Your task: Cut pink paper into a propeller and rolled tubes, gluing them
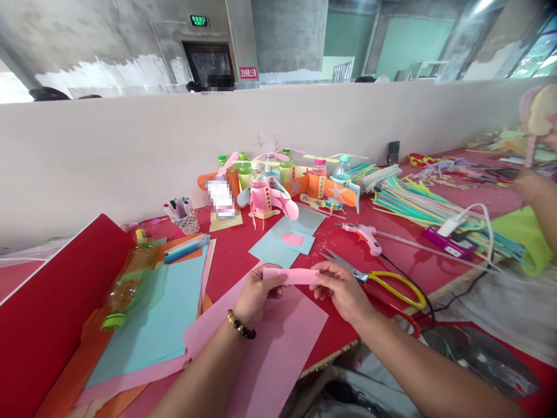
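Observation:
A narrow strip of pink paper (pixel 300 276) is stretched level between my two hands. My left hand (pixel 256 290), with a beaded bracelet at the wrist, pinches its left end. At the other end, my right hand (pixel 339 284) grips it between thumb and fingers. Beneath them lies a larger pink sheet (pixel 287 337) on the red table. Just beyond the strip, a small pink cut-out (pixel 293 239) rests on light blue paper (pixel 270 241). Large scissors (pixel 383 281) with yellow and red handles lie beside my right hand, blades partly apart.
Decorated bottle planes (pixel 263 197) stand at the back. A pink glue gun (pixel 363 235) and purple power strip (pixel 450 241) lie right, with cords. Left are stacked coloured sheets (pixel 152 313), a plastic bottle (pixel 130 278) and a pen cup (pixel 186 222). Another person's arm (pixel 537 197) reaches in at right.

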The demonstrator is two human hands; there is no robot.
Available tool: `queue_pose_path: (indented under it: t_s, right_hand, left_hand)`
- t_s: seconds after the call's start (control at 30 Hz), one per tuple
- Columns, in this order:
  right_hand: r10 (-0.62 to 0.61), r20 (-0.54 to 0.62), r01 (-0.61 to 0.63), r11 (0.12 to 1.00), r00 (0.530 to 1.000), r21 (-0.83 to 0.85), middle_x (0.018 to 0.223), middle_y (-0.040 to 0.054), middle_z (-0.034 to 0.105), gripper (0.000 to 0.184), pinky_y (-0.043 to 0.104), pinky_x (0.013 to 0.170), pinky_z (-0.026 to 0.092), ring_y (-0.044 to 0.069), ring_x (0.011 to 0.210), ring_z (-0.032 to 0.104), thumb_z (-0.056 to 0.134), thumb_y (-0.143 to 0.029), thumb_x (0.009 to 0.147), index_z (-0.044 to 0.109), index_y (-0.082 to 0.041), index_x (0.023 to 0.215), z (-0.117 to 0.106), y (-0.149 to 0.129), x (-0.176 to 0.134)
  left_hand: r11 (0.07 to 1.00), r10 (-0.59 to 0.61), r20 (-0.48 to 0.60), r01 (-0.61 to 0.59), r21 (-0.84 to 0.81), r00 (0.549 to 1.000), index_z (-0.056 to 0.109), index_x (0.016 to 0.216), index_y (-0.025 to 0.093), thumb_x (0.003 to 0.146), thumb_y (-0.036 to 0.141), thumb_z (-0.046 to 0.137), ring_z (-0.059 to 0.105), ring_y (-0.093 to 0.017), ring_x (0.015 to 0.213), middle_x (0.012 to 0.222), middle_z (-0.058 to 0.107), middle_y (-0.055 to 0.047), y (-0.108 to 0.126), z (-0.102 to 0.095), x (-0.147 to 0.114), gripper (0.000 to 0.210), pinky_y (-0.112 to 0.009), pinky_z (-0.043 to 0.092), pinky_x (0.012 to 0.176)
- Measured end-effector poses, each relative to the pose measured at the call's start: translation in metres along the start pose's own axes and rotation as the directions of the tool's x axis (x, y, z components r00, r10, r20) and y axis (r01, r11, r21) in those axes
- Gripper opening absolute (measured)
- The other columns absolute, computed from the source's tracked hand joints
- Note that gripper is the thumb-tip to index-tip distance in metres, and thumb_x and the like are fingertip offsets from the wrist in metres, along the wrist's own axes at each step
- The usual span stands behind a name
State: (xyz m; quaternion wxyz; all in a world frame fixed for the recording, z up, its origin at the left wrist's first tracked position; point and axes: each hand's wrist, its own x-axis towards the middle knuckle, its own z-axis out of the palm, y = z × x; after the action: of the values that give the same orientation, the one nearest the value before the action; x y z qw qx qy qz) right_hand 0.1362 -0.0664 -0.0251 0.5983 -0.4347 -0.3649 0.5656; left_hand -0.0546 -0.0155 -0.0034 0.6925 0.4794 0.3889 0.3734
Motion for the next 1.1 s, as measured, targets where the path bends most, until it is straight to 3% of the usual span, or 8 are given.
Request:
queue_pose_path:
  t_s: [0.37,0.53,0.87,1.1]
  right_hand:
    - [0.053,0.0,-0.053,0.992,0.999,0.116,0.059,0.0045,0.069,0.007,0.021,0.046,0.041,0.012,0.046,0.058,0.067,-0.018,0.068,0.066,-0.016,0.075,-0.001,0.0,0.001]
    - [0.047,0.02,-0.049,0.992,0.999,0.114,0.061,0.0043,0.069,0.005,0.02,0.047,0.042,0.011,0.047,0.059,0.064,-0.016,0.07,0.066,-0.016,0.074,-0.001,0.0,0.001]
    - [0.018,0.062,-0.026,0.992,0.998,0.122,0.063,0.0042,0.069,0.003,0.02,0.048,0.043,0.011,0.05,0.059,0.064,-0.015,0.07,0.066,-0.017,0.072,-0.003,0.002,-0.002]
    - [0.038,0.098,-0.053,0.986,0.994,0.157,0.063,0.0036,0.07,0.004,0.02,0.048,0.045,0.012,0.05,0.06,0.065,-0.016,0.069,0.066,-0.017,0.072,-0.004,0.0,-0.004]
  left_hand:
    - [0.991,-0.055,-0.024,0.052,-0.12,0.998,0.058,0.072,0.013,0.067,0.021,0.067,0.048,-0.007,0.046,0.051,0.053,0.002,0.002,0.002,0.0,0.013,-0.018,0.037,0.047]
    - [0.988,-0.06,-0.012,0.057,-0.146,0.998,0.059,0.074,0.013,0.065,0.02,0.068,0.049,-0.007,0.047,0.058,0.06,-0.001,0.0,0.0,0.001,0.014,-0.018,0.039,0.047]
    - [0.992,-0.054,0.035,0.058,-0.108,0.998,0.06,0.072,0.013,0.064,0.013,0.064,0.054,-0.008,0.05,0.059,0.059,-0.001,0.004,-0.004,-0.002,0.009,-0.02,0.047,0.053]
    - [0.986,-0.131,0.043,0.134,-0.099,0.99,0.06,0.075,0.013,0.064,0.009,0.062,0.054,-0.008,0.051,0.063,0.061,-0.003,0.012,-0.004,-0.004,0.012,-0.02,0.048,0.053]
